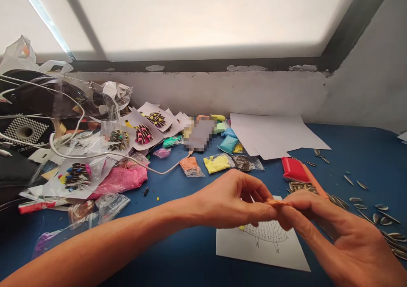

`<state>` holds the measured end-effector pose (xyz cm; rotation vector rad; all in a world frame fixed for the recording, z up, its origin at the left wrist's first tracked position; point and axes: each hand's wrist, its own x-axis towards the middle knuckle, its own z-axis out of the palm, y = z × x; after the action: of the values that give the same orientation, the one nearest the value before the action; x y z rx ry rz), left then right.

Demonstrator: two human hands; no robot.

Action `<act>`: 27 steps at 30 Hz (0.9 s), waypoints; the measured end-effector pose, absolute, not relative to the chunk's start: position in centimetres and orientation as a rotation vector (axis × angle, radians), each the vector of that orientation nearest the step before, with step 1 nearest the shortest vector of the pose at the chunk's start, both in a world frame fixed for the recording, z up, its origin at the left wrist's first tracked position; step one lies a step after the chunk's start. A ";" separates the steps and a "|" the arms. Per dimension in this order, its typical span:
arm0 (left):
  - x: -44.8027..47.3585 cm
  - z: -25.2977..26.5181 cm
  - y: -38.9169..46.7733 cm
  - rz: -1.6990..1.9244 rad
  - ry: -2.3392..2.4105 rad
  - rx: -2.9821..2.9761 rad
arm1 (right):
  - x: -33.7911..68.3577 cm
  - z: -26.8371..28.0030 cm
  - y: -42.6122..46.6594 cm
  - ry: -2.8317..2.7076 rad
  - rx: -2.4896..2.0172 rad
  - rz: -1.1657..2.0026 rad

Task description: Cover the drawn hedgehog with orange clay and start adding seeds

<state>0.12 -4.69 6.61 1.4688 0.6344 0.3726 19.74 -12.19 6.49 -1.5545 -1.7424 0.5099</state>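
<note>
My left hand (pixel 233 200) and my right hand (pixel 341 232) meet fingertip to fingertip above the desk. Pinched between them is a small piece of orange clay (pixel 278 202), mostly covered by the fingers. Below lies a white sheet of paper (pixel 254 253) with a line drawing of a round-bodied animal on thin legs, a dab of yellow at its left end. The top of the drawing is hidden behind my hands. Just beyond my right hand are a red packet (pixel 295 169), an orange strip (pixel 318 182) and a pile of striped sunflower seeds (pixel 300 186).
Loose sunflower seeds (pixel 386 220) scatter to the right. Blank paper sheets (pixel 270 132) lie at the back. Clay packets, including a yellow one (pixel 218 163) and an orange one (pixel 191 166), sit mid-desk. Seed-studded clay pieces (pixel 143 134), a pink cloth (pixel 122 179) and a white cable (pixel 111 154) fill the left.
</note>
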 end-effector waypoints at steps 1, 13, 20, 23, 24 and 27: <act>0.1 6.6 -4.7 0.368 0.664 1.505 | 19.6 6.6 -12.1 -1.737 -1.530 0.522; 0.5 6.7 -5.4 0.287 0.701 1.496 | 19.6 6.2 -11.9 -1.666 -1.539 0.694; 0.4 6.1 -5.4 0.324 0.642 1.455 | 19.5 6.5 -12.2 -1.619 -1.586 0.764; 0.8 5.9 -5.8 0.371 0.681 1.360 | 19.0 6.4 -12.3 -1.558 -1.550 0.710; 0.9 6.0 -5.9 0.385 0.681 1.345 | 19.1 6.3 -12.2 -1.534 -1.554 0.689; 0.9 6.5 -5.9 0.366 0.674 1.333 | 20.3 5.7 -12.0 -1.617 -1.605 0.679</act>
<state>0.86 -5.92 6.51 1.3330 0.6743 0.3660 20.27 -11.98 5.71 -1.6047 -1.6175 0.6790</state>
